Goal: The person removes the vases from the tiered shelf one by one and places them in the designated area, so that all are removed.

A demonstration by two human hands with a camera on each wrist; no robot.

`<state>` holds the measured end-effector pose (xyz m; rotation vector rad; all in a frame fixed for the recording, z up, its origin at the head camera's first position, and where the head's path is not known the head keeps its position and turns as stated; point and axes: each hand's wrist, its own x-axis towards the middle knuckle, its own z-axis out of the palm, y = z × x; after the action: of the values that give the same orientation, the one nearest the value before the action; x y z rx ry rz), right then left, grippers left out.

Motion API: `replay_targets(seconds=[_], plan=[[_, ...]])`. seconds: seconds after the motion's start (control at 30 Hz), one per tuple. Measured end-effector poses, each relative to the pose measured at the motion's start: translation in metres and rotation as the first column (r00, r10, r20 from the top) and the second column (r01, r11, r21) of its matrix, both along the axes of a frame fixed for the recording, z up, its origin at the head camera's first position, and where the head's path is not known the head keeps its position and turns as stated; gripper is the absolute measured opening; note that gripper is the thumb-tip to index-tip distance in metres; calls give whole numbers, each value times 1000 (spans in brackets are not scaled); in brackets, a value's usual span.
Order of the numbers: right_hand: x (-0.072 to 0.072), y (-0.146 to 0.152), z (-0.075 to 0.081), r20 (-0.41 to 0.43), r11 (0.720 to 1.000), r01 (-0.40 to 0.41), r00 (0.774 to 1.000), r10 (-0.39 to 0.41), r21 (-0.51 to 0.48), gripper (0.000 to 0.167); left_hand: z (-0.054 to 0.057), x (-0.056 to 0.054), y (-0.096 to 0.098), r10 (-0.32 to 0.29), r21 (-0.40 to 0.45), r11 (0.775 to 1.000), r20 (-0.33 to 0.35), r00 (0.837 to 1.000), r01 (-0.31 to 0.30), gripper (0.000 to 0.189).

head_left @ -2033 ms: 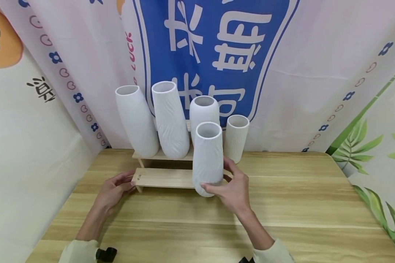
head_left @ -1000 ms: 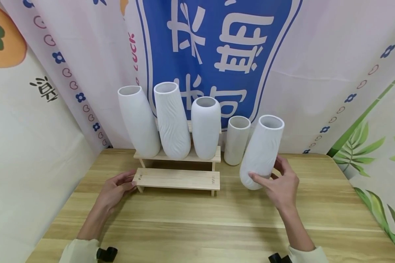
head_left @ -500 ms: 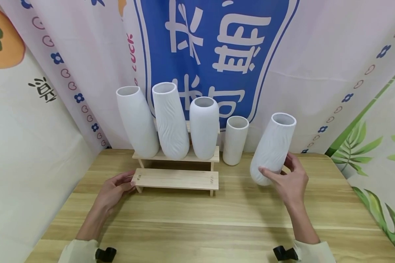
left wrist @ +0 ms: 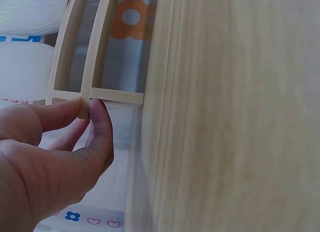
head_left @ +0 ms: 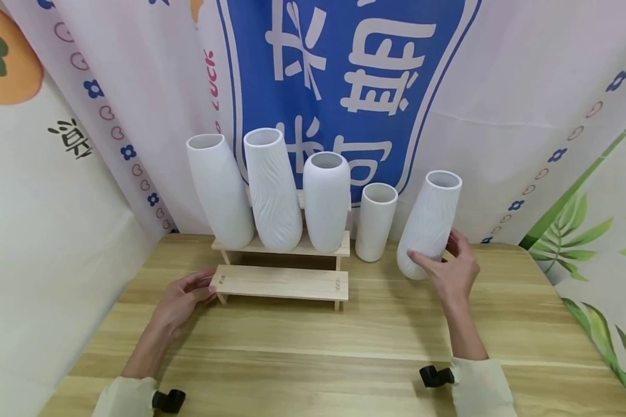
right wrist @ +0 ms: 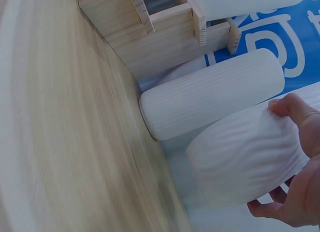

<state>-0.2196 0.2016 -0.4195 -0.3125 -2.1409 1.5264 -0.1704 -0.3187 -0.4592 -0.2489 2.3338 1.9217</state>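
Observation:
My right hand [head_left: 451, 269] grips a white vase with wavy relief [head_left: 432, 223] low on its body, thumb on the near side. The vase leans with its mouth to the right. In the right wrist view, a gap shows between its base and the tabletop. Left of it stands a slimmer, ribbed white vase [head_left: 377, 223]. My left hand [head_left: 179, 301] pinches the left end of the front step on a pale wooden tiered stand [head_left: 281, 282], thumb on one face and fingers on the other in the left wrist view. That front step is bare.
Three taller white vases stand on the step behind: a smooth one [head_left: 220, 194], a wavy one [head_left: 273, 194] and a shorter, rounded one [head_left: 326, 202]. A printed curtain [head_left: 501, 87] hangs right behind the wooden table [head_left: 313, 359].
My right hand has lifted the wavy vase off the front step and carried it right, past the ribbed vase, then slightly back toward the curtain. My left hand stays on the stand.

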Motion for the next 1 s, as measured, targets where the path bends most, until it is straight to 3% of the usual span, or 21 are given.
replay_targets(seconds=[0.3, 0.63, 1.0], plan=[[-28, -8, -6, 4, 998, 20, 1000, -20, -53, 90, 4, -1, 2, 7, 11, 1000, -1, 1000, -7, 58], [-46, -13, -7, 42, 995, 33, 999, -29, -95, 92, 3, 0, 2, 4, 6, 1000, -2, 1000, -4, 57], [-63, -15, -16, 30, 993, 56, 998, -53, -108, 90, 2, 0, -1, 15, 9, 1000, -7, 1000, -15, 57]])
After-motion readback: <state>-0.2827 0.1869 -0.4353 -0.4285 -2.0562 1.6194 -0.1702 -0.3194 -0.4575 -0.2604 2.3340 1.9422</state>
